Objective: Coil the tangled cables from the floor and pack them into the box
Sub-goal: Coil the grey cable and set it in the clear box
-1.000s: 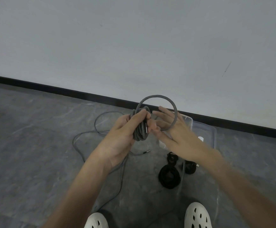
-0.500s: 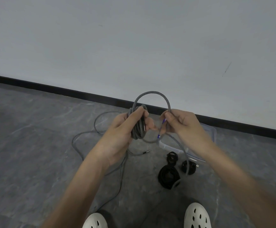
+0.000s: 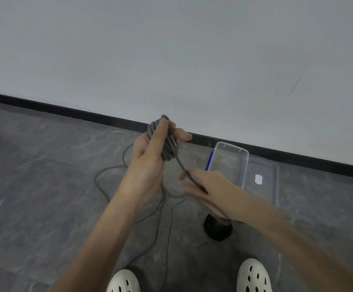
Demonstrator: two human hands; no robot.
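Black coil (image 3: 217, 232) partly behind the motion-blurred right hand (image 3: 210, 186); white shoes (image 3: 253, 277) beyond the bottom edge.

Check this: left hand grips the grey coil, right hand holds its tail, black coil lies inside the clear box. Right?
Wrong: head view shows the black coil on the floor, outside the clear box. The left hand, right hand and grey coil are as stated.

Plain pale wall (image 3: 171, 49) meets grey marbled floor (image 3: 34, 186) at black skirting (image 3: 66, 109).
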